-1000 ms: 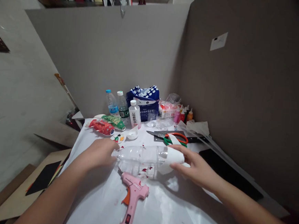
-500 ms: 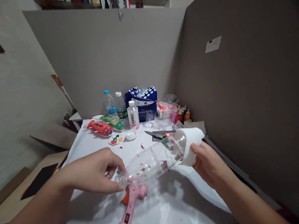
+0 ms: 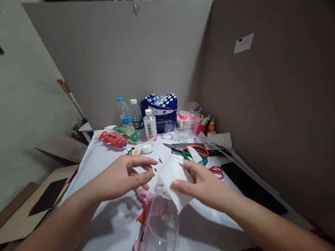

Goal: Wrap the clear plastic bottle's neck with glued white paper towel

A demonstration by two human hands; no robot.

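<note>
A clear plastic bottle (image 3: 161,227) stretches toward me above the table, its far end covered by a white cloth (image 3: 172,176). My right hand (image 3: 199,180) pinches the cloth from the right, thumb on top. Whether it also grips the bottle through the cloth cannot be made out. My left hand (image 3: 131,175) hovers just left of the cloth, fingers apart and curved, with nothing in them. Under and left of the bottle lies a pink glue gun (image 3: 144,197) with an orange trigger, partly hidden.
Green-and-orange scissors (image 3: 198,154), red-handled scissors (image 3: 217,171) and a black slab (image 3: 252,188) lie on the right. Behind stand drink bottles (image 3: 150,126), a blue bag (image 3: 165,119) and paint bottles (image 3: 203,126). Painted fish (image 3: 112,139) and a palette (image 3: 132,151) sit left.
The bottle has swung from slanting across to pointing toward me, its cloth-covered end now at the centre. My left hand has come off the other end. My right hand moved left with the cloth.
</note>
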